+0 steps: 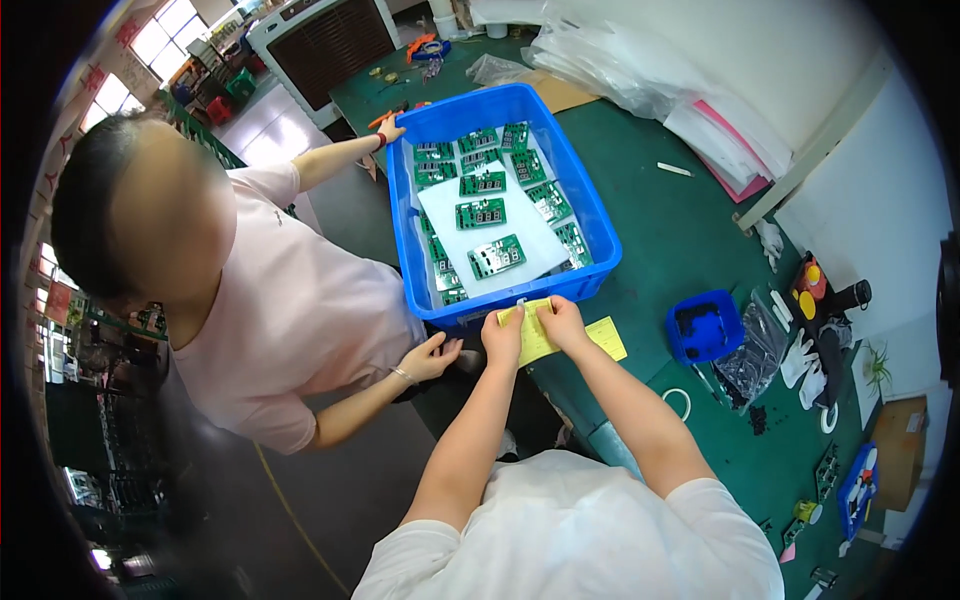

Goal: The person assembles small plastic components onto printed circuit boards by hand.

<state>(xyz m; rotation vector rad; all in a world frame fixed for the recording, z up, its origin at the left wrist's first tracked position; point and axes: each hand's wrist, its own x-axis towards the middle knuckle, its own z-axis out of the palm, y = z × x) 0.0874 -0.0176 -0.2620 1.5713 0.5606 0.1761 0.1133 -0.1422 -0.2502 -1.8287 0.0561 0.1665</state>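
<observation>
Against the near wall of a large blue bin (606, 232), my left hand (502, 338) and my right hand (562, 326) pinch a yellow paper slip (537, 338) between them. Both hands are closed on its upper part. A second yellow slip (606, 338) lies on the table just right of my right hand. Inside the bin, several green circuit boards (497, 256) with small displays rest on and around a white foam sheet (436, 205). What lies under the sheet is mostly hidden.
At my left a co-worker (290, 290) grips the bin's far left rim with one hand; the other hand hovers near my left hand. On the green table (640, 190) are a small blue tray (706, 328), a black plastic bag (750, 360), white gloves (803, 368) and stacked plastic bags (620, 65).
</observation>
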